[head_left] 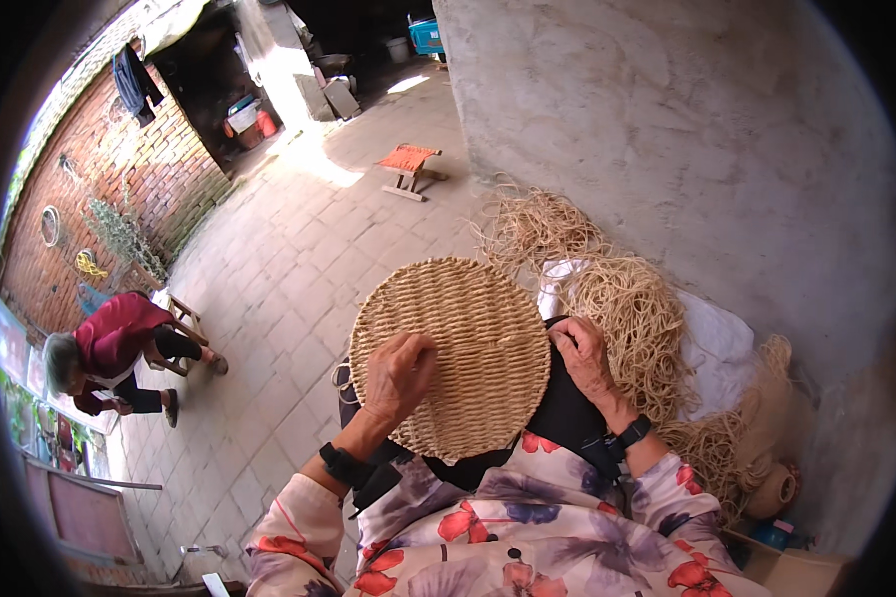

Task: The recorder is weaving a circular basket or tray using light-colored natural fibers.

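A round mat of twisted straw cord [468, 308] lies across my lap, its woven rows running crosswise. Over the left part of its face, my left hand [400, 376] is closed with curled fingers; its fingertips are hidden, so whatever they pinch cannot be made out. At the mat's right rim my right hand [585, 360] is also closed, thumb and fingers drawn together, with no clear view of what is between them. A small loop of cord [340, 376] sticks out from the left rim.
Heaps of loose straw cord [627, 313] lie to my right along a plastered wall [687, 129], partly on white cloth [717, 348]. A folding stool with an orange seat [408, 157] stands ahead on the paving. Far left, a person in dark red [124, 333] sits bent forward.
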A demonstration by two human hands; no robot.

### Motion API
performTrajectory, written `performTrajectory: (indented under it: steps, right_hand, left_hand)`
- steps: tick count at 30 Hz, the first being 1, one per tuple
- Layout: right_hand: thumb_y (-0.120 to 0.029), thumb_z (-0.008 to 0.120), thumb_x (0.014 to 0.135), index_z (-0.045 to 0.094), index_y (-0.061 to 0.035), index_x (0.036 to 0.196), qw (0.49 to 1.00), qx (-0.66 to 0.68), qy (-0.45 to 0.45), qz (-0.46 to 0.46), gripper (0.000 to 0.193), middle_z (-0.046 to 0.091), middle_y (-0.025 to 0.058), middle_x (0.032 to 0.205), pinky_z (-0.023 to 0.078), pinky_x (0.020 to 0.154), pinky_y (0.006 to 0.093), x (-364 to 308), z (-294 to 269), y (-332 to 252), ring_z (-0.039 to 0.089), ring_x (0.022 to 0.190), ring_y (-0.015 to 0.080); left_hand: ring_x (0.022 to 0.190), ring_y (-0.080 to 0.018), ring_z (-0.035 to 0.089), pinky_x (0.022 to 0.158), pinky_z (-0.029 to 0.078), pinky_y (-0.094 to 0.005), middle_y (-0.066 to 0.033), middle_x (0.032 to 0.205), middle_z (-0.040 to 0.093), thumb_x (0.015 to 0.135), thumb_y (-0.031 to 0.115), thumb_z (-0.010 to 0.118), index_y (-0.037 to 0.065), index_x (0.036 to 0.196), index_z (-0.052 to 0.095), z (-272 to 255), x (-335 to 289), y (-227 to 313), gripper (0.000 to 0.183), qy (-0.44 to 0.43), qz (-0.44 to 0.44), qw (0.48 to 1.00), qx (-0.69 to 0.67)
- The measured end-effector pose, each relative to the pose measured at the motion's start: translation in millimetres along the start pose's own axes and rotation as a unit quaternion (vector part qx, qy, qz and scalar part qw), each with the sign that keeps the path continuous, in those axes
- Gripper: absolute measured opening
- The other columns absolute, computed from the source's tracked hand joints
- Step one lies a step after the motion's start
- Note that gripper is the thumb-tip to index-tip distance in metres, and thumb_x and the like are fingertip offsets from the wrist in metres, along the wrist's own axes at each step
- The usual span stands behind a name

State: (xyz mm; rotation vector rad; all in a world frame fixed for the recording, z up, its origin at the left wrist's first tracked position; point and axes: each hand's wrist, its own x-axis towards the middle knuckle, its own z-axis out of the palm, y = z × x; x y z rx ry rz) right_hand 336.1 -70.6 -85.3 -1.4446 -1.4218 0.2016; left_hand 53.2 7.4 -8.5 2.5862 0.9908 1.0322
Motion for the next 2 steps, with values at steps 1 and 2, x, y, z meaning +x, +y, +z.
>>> performTrajectory:
  steps: [1, 2]
  right_hand:
    - [-0.01, 0.065, 0.085, 0.065, -0.0034, 0.083, 1.0, -0.012, 0.001, -0.01, 0.007, 0.066, 0.0102, 0.081, 0.047, 0.074, 0.0392, 0.0, 0.0, 0.7, 0.062, 0.078, 0.0272]
    - [-0.011, 0.068, 0.083, 0.067, -0.005, 0.087, 0.999, 0.023, -0.019, 0.044, 0.008, 0.067, 0.0105, 0.084, 0.043, 0.087, 0.0404, -0.4, -0.4, 2.4, 0.062, 0.084, 0.0274]
  left_hand:
    - [0.067, -0.0277, 0.062, 0.061, 0.049, -0.0389, -0.0103, 0.073, 0.059, 0.078, 0.002, 0.066, 0.004, 0.085, 0.063, -0.3, 0.0, 0.6, 0.008, 0.001, 0.0, 1.0, -0.007]
    - [0.068, -0.0277, 0.062, 0.061, 0.049, -0.0388, -0.0106, 0.074, 0.061, 0.079, 0.004, 0.066, 0.005, 0.087, 0.063, -1.2, -0.1, -0.3, 0.009, -0.006, 0.003, 1.0, -0.012]
